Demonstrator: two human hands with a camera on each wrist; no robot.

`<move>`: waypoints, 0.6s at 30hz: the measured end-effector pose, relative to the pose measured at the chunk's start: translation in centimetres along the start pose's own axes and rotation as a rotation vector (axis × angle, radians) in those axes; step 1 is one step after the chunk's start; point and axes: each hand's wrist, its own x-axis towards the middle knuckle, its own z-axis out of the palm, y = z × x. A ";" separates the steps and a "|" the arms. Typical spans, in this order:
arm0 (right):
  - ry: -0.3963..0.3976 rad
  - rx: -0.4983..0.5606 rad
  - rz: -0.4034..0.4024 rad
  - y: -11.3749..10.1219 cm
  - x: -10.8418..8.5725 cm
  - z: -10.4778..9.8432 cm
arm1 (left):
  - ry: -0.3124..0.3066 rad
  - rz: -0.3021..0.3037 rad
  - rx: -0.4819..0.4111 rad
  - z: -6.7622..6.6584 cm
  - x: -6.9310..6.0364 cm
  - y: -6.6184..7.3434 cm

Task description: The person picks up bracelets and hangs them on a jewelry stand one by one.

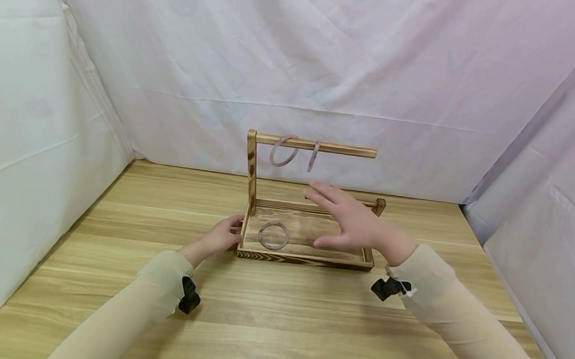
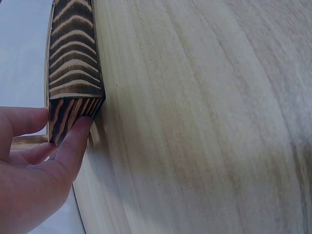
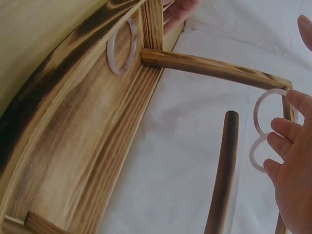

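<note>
A brown wooden jewellery stand has a shallow tray point(image 1: 307, 260), a tall post point(image 1: 252, 172) on the left and an upper rod point(image 1: 347, 149). Two pale purplish bangles point(image 1: 313, 156) hang from that rod. A third bangle point(image 1: 260, 235) lies flat on the tray floor, left of centre. My left hand point(image 1: 219, 236) holds the tray's left end; in the left wrist view its thumb point(image 2: 75, 139) presses near the corner. Above the tray's right half, my right hand point(image 1: 358, 221) is spread with straight fingers and holds nothing. It partly hides the tray and the lower rod point(image 1: 368, 204).
The stand rests on a wood-grain table point(image 1: 280, 320), near its back edge. White cloth point(image 1: 323, 56) hangs behind and on both sides. A short post point(image 1: 379, 206) stands at the tray's back right. Small black devices point(image 1: 190, 296) are strapped to both wrists.
</note>
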 end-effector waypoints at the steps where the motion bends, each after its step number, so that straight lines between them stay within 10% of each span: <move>1: -0.002 0.008 -0.004 -0.1 0.1 0.2 | 0.001 -0.001 0.000 0.0 0.0 0.0; 18: -0.100 0.090 -0.020 -0.8 1.6 3.8 | -0.010 -0.001 -0.019 -0.1 -0.1 0.0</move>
